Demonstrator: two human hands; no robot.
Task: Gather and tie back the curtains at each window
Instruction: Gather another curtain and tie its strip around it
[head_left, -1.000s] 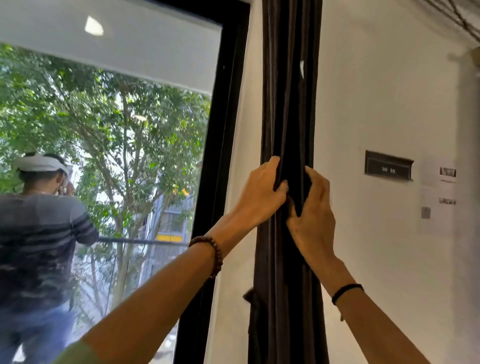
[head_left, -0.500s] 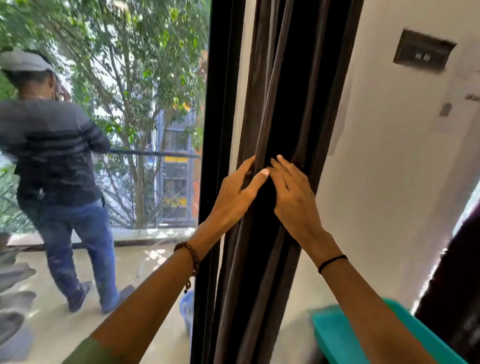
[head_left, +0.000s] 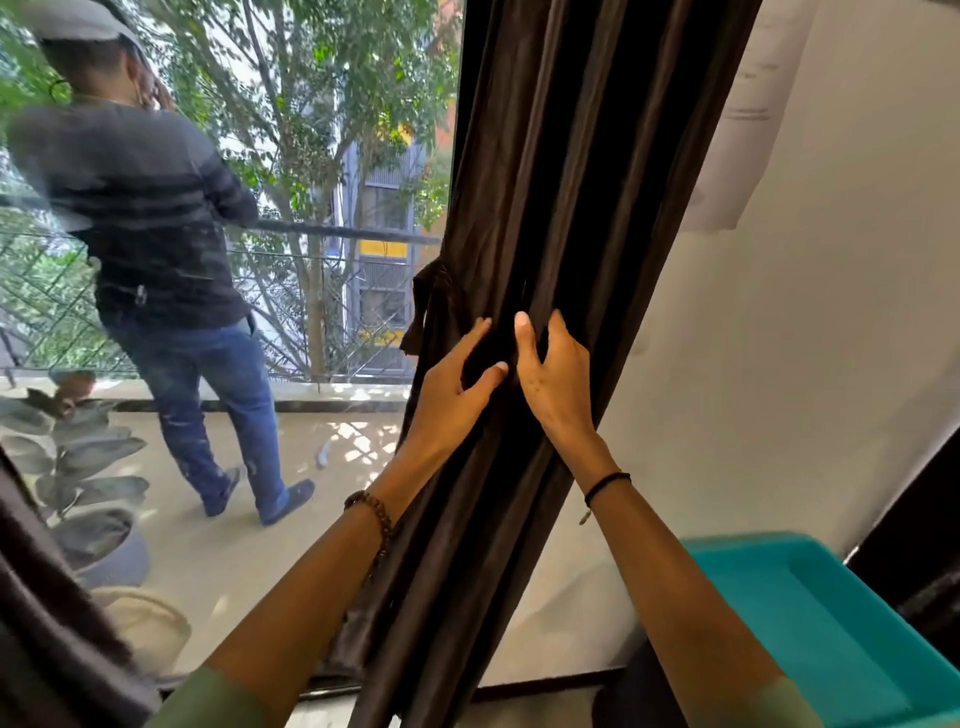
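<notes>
A dark brown curtain (head_left: 582, 171) hangs gathered in a narrow bundle at the right side of the window, against the white wall. My left hand (head_left: 452, 387) grips the bundle's left folds between thumb and fingers. My right hand (head_left: 556, 382) grips the folds just to the right, its fingers tucked into the cloth, and the two hands almost touch. A short strap of the same dark cloth (head_left: 425, 306) dangles from the curtain's left edge, just above my left hand. No hand holds it.
Beyond the glass a person (head_left: 150, 218) stands on the balcony by a railing (head_left: 337, 231). A potted plant (head_left: 88, 467) sits at lower left, with another dark curtain (head_left: 47, 639) in front of it. A teal bin (head_left: 831, 618) stands at lower right by the wall (head_left: 805, 364).
Both hands have slid down the gathered curtain, staying close together, and my view has tilted down. The dangling strap, the floor and the teal bin have come into view.
</notes>
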